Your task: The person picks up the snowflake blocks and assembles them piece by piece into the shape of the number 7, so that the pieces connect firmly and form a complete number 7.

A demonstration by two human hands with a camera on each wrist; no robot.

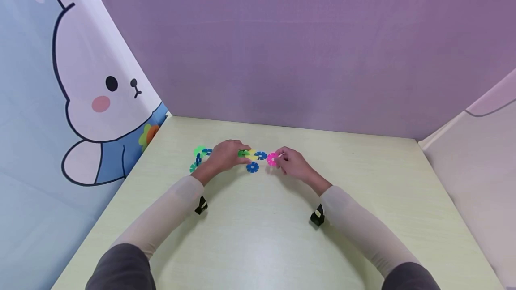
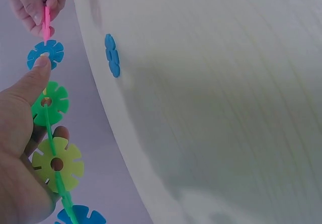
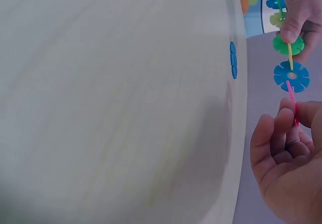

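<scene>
My left hand (image 1: 225, 155) grips a chain of slotted plastic snowflake discs, with a green disc (image 2: 58, 103) and a yellow disc (image 2: 70, 166) along it. At the chain's right end is a blue disc (image 3: 297, 75). Between thumb and fingers, my right hand (image 1: 296, 164) pinches a pink snowflake disc (image 1: 272, 159), held edge-on to that blue disc. Their rims meet in the right wrist view; how deep the slots engage, I cannot tell. The chain's other end, with a green disc (image 1: 199, 151), bends toward me left of the left hand, which hides part of it.
A loose blue disc (image 1: 252, 167) lies on the pale table (image 1: 258, 227) just in front of the chain. Behind the table's far edge stands a purple panel (image 1: 282, 57). A rabbit-print cloth (image 1: 88, 79) hangs at the left, and a pale panel (image 1: 475, 160) borders the right.
</scene>
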